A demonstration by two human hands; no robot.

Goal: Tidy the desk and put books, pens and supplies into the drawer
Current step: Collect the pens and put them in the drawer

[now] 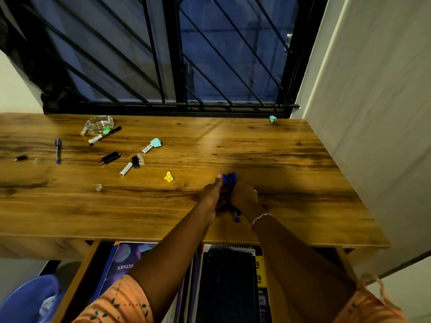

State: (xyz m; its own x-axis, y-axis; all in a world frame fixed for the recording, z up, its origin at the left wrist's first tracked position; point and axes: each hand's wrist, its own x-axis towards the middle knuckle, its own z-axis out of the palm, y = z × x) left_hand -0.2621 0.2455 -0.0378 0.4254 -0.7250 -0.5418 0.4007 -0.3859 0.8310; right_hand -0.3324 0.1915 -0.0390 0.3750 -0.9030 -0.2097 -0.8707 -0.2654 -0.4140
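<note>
1. Your left hand (211, 197) and right hand (243, 198) together grip a bundle of blue pens (229, 178) at the middle of the brown wooden worktop (291, 171).
2. From your hands, the open wooden drawer (77, 276) holding books (130, 259) is at six o'clock and the loose markers (109, 157) are at ten o'clock.

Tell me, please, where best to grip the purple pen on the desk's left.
Probably pinch the purple pen at mid-barrel from above, across its width: it lies flat, running front to back, with bare wooden desk on both sides.
</note>
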